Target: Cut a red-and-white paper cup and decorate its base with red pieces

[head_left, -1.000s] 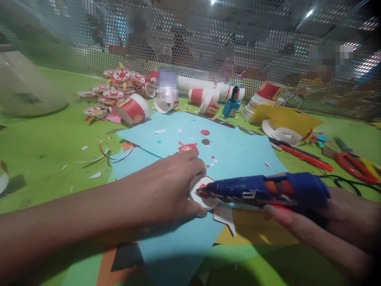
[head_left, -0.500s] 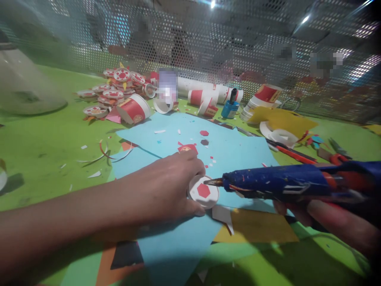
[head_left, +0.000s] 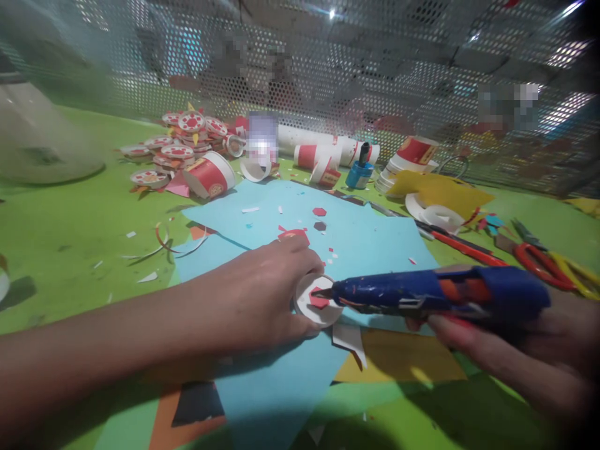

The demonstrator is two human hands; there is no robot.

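Observation:
A white round disc [head_left: 308, 310] with a red hexagon on its top rests over light blue paper [head_left: 370, 240]. Fingers and thumb of my left hand [head_left: 262, 297] grip its left side. My right hand [head_left: 510, 350] is wrapped round a dark blue glue gun [head_left: 398, 290]. The gun's metal tip is over the red hexagon; whether it touches is unclear. Small red and dark hexagons and paper bits lie on the blue paper beyond my left hand.
A pile of decorated discs [head_left: 178, 150] stands at the back left. Near it lies a red and white cup [head_left: 210, 175]. A blue bottle [head_left: 360, 175], stacked cups [head_left: 415, 153] and red-handled scissors [head_left: 544, 265] are further right. A mesh screen [head_left: 309, 81] rises behind.
My right hand has moved left with the glue gun, bringing its tip from the disc's right side to over the red hexagon. My left hand still holds the disc. The scissors' handles show more.

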